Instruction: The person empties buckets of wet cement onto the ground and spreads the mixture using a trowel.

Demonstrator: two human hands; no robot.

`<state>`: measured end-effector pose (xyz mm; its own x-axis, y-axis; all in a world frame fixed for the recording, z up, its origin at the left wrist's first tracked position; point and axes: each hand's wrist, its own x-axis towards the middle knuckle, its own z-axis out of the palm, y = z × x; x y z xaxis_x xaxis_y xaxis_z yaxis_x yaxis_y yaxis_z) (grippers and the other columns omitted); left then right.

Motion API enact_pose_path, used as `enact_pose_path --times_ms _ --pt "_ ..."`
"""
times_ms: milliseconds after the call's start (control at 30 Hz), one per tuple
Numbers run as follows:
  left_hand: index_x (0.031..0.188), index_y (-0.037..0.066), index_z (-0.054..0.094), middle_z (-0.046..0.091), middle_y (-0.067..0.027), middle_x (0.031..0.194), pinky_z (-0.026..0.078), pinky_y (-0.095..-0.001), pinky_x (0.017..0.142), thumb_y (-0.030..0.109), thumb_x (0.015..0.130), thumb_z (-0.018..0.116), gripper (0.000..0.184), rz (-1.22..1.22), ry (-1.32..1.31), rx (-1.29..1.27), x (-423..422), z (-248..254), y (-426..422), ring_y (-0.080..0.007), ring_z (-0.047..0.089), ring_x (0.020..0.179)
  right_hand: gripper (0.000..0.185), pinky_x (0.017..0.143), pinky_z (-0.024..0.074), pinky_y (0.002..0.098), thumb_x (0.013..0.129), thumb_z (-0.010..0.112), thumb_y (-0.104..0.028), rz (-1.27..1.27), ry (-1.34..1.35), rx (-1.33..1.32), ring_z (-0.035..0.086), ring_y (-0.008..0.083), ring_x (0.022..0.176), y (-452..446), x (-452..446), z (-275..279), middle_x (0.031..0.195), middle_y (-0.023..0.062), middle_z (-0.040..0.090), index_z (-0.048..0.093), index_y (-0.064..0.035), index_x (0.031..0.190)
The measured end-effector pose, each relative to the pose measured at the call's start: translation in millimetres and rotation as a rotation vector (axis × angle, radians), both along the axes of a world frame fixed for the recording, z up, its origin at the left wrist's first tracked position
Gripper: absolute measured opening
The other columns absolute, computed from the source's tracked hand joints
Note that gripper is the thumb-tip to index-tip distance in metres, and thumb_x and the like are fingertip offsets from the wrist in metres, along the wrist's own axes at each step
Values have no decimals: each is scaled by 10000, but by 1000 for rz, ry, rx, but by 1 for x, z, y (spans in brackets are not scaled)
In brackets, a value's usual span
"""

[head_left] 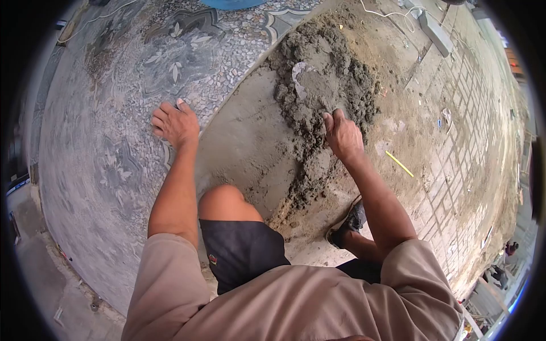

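Note:
My left hand point(176, 124) is over the patterned tiles point(219, 62), its fingers curled; what they hold, if anything, is hidden. My right hand point(343, 133) is at the near edge of a heap of wet grey mortar point(358, 74), thumb and fingers closed on something I cannot make out. A pale curved mark point(298, 79) shows in the mortar's upper part. Between the hands, a smooth grey mortar layer point(244, 122) runs along the tile edge.
A grey block point(435, 34) and a white cable point(392, 13) lie at the upper right. A yellow stick point(399, 163) is right of my right forearm. Paving point(455, 153) spans the right side. A blue container point(233, 3) shows at the top.

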<state>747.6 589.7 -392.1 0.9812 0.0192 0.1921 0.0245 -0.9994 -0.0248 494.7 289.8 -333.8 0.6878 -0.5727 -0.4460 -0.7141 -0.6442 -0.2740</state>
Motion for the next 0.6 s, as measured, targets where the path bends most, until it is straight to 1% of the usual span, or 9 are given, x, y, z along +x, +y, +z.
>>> enact_pose_path --times_ms 167,233,267,300,367,400,433,500,600 --pt "1169 48 529 488 -178 1236 338 -541 1001 451 988 530 442 -14 -22 -15 4 -2 -1 -369 437 1188 533 900 537 538 1067 368 -481 -2 -30 -189 680 474 996 -58 70 -40 1007 297 705 566 7 1152" --pt "1100 54 534 491 -166 1163 338 -524 965 440 980 539 404 -48 -66 -5 3 -6 3 -358 449 1117 576 858 566 504 1065 367 -487 -32 -76 -171 701 457 964 -92 99 -67 1023 293 708 620 24 1150" --pt "1100 54 534 491 -166 1163 338 -524 965 440 980 539 404 -45 -55 1 -1 -7 6 -358 449 1117 621 759 593 472 1070 344 -496 -186 16 109 725 406 840 -90 115 -37 971 265 714 652 39 1133" --pt "1102 56 534 488 -163 1161 336 -523 967 442 983 536 404 -42 -48 9 -1 -5 6 -356 446 1119 621 569 558 433 1070 340 -524 -264 95 225 664 291 613 -98 124 -29 755 159 663 641 3 938" --pt "1105 58 535 484 -159 1160 334 -522 968 444 985 533 404 -39 -58 -3 6 -1 -2 -354 444 1120 605 445 445 393 1068 342 -552 -452 57 646 522 191 483 -114 124 -5 591 52 514 505 -61 754" --pt "1110 58 535 484 -157 1162 333 -524 971 443 985 533 405 -37 -62 4 6 0 -3 -351 444 1120 591 398 351 360 1061 348 -575 -469 42 815 435 147 432 -115 125 -2 530 8 419 368 -118 688" --pt "1116 58 536 484 -155 1165 333 -526 973 443 984 534 406 -35 -55 17 2 -1 0 -349 444 1121 591 398 351 360 1061 348 -575 -462 52 814 435 147 432 -111 124 -4 530 8 419 368 -118 688" --pt "1121 56 535 489 -159 1181 336 -529 973 444 981 540 412 -22 -15 22 0 1 0 -354 443 1136 604 398 343 356 1057 344 -589 -370 267 700 442 161 442 -77 118 19 538 17 437 388 -107 695" --pt "1125 56 534 496 -161 1195 343 -532 969 444 977 547 416 -28 -9 7 0 6 -1 -356 444 1150 607 400 390 381 1059 340 -579 -302 294 667 474 181 441 -56 110 16 537 32 459 412 -94 701"
